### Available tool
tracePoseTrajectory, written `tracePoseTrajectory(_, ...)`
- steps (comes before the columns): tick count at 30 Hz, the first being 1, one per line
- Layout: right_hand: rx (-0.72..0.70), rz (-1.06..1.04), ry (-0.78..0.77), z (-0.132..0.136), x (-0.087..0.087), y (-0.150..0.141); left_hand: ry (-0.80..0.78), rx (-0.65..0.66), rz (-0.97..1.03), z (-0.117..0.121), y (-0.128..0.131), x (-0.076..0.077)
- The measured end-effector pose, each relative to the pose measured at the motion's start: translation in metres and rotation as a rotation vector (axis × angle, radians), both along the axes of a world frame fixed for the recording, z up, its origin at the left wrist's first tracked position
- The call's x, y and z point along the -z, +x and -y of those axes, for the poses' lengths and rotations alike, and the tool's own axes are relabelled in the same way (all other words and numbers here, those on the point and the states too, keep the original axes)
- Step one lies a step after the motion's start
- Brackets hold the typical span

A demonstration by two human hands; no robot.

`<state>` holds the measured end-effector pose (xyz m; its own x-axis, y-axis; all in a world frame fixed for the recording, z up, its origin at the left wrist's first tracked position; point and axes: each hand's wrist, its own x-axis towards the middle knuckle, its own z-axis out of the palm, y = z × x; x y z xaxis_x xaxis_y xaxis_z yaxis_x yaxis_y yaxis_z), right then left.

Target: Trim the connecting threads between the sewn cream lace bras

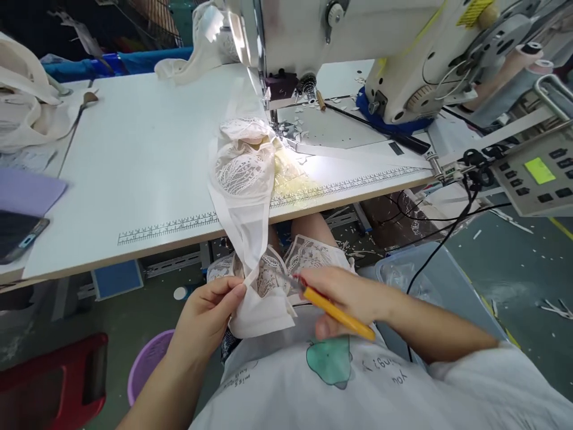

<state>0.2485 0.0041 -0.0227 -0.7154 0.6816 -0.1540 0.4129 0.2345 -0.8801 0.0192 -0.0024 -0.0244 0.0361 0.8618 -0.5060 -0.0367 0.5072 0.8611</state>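
Observation:
A cream lace garment hangs from under the sewing machine's needle, over the table edge and down to my lap. My left hand pinches its lower white fabric end. My right hand is closed on a yellow-handled thread snipper, whose tip points left at the fabric just beside my left fingers. More lace pieces lie on my lap below the table.
A white sewing machine stands on the white table with a printed ruler along its front edge. A control panel with cables is at the right. A purple basket, red stool and grey bin stand on the floor. Phone at left.

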Motion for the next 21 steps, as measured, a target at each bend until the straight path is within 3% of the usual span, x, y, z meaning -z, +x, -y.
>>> tracePoseTrajectory(4,-0.124,0.256,-0.074,0.02,0.009,0.004,0.02,0.025,-0.034,0.003,0.0,0.005)
tracePoseTrajectory(9,-0.086,0.244,-0.075,0.022,0.01,-0.005,0.048,0.066,-0.066,0.006,0.007,0.004)
tracePoseTrajectory(16,-0.037,0.317,-0.054,0.02,0.007,-0.016,0.067,0.017,-0.129,0.015,0.018,-0.009)
tracePoseTrajectory(21,0.027,0.347,-0.073,0.022,0.008,-0.021,0.058,0.02,-0.12,0.014,0.019,-0.011)
